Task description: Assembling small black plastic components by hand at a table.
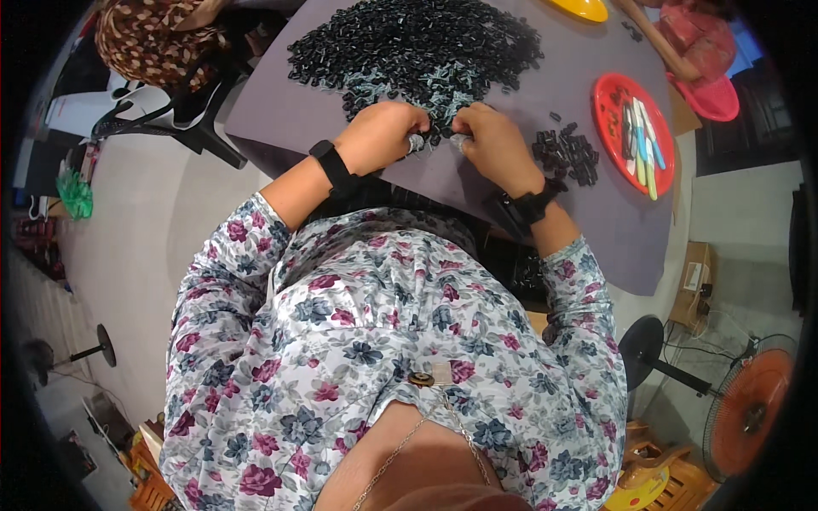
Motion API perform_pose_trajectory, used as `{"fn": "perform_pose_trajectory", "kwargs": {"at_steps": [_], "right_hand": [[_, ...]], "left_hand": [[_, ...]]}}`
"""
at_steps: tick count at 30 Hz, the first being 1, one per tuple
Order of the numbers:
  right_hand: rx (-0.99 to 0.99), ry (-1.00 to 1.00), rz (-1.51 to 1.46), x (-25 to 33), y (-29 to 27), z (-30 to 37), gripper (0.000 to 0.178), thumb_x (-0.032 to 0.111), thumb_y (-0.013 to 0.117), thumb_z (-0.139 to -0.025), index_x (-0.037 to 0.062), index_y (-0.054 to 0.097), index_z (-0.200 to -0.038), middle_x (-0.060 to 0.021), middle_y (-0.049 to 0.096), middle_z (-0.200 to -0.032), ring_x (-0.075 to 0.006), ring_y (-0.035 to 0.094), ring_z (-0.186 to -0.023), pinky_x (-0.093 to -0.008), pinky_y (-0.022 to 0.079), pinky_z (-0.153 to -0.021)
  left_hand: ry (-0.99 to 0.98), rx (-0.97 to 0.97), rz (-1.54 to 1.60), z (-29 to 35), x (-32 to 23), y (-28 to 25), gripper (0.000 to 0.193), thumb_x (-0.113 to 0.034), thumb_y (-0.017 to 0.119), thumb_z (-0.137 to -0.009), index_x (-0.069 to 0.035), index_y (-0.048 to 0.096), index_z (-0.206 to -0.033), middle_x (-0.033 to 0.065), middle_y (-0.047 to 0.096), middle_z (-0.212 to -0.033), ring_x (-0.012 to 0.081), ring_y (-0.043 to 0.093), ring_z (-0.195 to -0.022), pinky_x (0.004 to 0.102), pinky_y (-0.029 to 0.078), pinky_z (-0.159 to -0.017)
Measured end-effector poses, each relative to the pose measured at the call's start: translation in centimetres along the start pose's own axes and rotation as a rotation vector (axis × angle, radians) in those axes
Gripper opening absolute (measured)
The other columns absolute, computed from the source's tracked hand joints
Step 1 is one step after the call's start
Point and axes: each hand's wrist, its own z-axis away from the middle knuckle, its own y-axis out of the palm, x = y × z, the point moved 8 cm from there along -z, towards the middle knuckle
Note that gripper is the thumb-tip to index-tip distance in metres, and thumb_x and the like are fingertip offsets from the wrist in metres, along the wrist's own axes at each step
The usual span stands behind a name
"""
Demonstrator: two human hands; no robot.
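Note:
Both hands are at the near edge of a grey-covered table, a short gap between them. My left hand point(385, 136) is closed, thumb and fingers pinched over a small dark piece mostly hidden by the fingers. My right hand point(496, 149) is likewise closed, with a bit of black showing at its fingertips. Pale wrapping covers a fingertip on each hand. Just beyond them spreads a big heap of small black plastic pieces point(417, 43), with grey-green thin bits point(439, 85) mixed into its near side. Right of my right hand lies a smaller pile of black pieces point(567, 155).
A red plate point(607, 128) with several knife-like tools point(641, 140) stands on the table point(567, 81) at right. Part of a yellow dish point(584, 8) shows at the far edge. Other people sit at far left and far right. An orange fan point(754, 417) stands at lower right.

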Motion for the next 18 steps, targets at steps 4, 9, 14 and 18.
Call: {"fn": "perform_pose_trajectory", "kwargs": {"at_steps": [4,9,14,18], "right_hand": [[0.029,0.04,-0.02,-1.0,0.0,0.2,0.023,-0.006,0.064,-0.074,0.0012,0.065,-0.096,-0.015,0.065,-0.096,-0.0342,0.065,-0.094,-0.0405,0.052,-0.081],[0.062,-0.046,-0.094,-0.7,-0.3,0.9,0.029,-0.011,0.063,-0.073,0.0013,0.066,-0.099,-0.0142,0.064,-0.097,-0.0331,0.066,-0.095,-0.0395,0.052,-0.082],[0.073,-0.006,-0.078,-1.2,-0.3,1.0,0.028,-0.01,0.062,-0.074,0.0024,0.068,-0.099,-0.0133,0.064,-0.097,-0.0333,0.065,-0.095,-0.0403,0.052,-0.083],[0.075,-0.011,-0.042,-1.0,-0.5,1.0,0.029,-0.01,0.061,-0.073,0.001,0.067,-0.099,-0.0144,0.063,-0.098,-0.034,0.064,-0.097,-0.0399,0.052,-0.084]], "left_hand": [[-0.006,-0.018,0.016,0.3,-0.8,-0.5,0.037,0.008,0.058,-0.074,-0.003,0.071,-0.107,0.0189,0.071,-0.097,0.0383,0.068,-0.096,0.0448,0.053,-0.084],[0.074,-0.047,0.015,0.0,-1.6,0.1,0.038,0.008,0.059,-0.074,-0.003,0.071,-0.108,0.018,0.07,-0.101,0.0382,0.067,-0.097,0.0446,0.053,-0.086],[0.054,0.03,-0.137,-0.6,-2.3,0.8,0.036,0.008,0.058,-0.073,-0.004,0.069,-0.104,0.0142,0.068,-0.103,0.0393,0.064,-0.098,0.047,0.051,-0.087],[0.05,0.03,-0.158,-0.3,-2.0,0.6,0.034,0.008,0.058,-0.072,-0.004,0.068,-0.102,0.0142,0.067,-0.102,0.0387,0.064,-0.098,0.0476,0.051,-0.085]]}}
